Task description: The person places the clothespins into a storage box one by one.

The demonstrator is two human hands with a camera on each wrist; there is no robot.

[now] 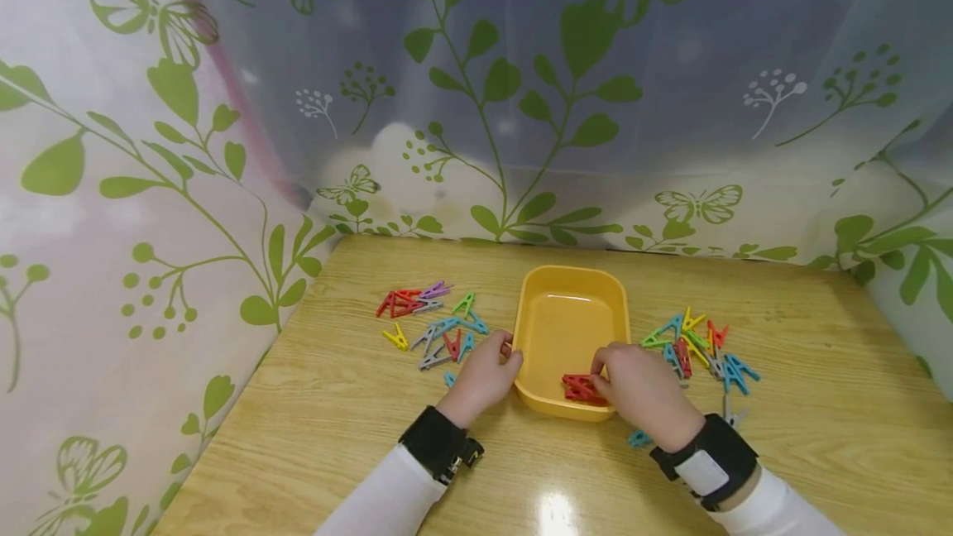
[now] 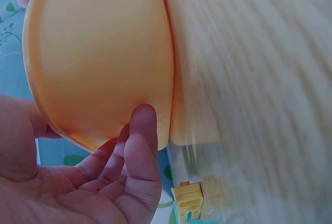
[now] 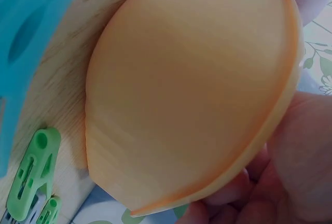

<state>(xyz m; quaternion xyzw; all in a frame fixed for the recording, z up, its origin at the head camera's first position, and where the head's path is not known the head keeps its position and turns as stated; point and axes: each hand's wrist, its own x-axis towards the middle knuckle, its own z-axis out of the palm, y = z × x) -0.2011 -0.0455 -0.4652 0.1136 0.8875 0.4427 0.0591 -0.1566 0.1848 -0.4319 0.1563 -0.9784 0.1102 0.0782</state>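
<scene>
A yellow plastic tray [image 1: 573, 275] stands on the wooden table. My left hand [image 1: 486, 377] grips its left rim; in the left wrist view the fingers [image 2: 142, 156] press the outer wall. My right hand [image 1: 646, 391] reaches over the right rim, thumb and forefinger pinching at a red clothespin [image 1: 578, 388] in the near right corner. Several red clothespins lie bunched there, and how many are held is hidden. From the right wrist, the tray wall [image 3: 192, 89] covers the fingertips.
Left of the tray lie loose clothespins [image 1: 447, 323] in several colours. Another mixed group [image 1: 692, 346] lies on the right, some beside the right hand; a green clothespin [image 3: 33, 175] shows up close. A leaf-patterned curtain [image 1: 476, 106] borders the table's [image 1: 298, 437] back and sides.
</scene>
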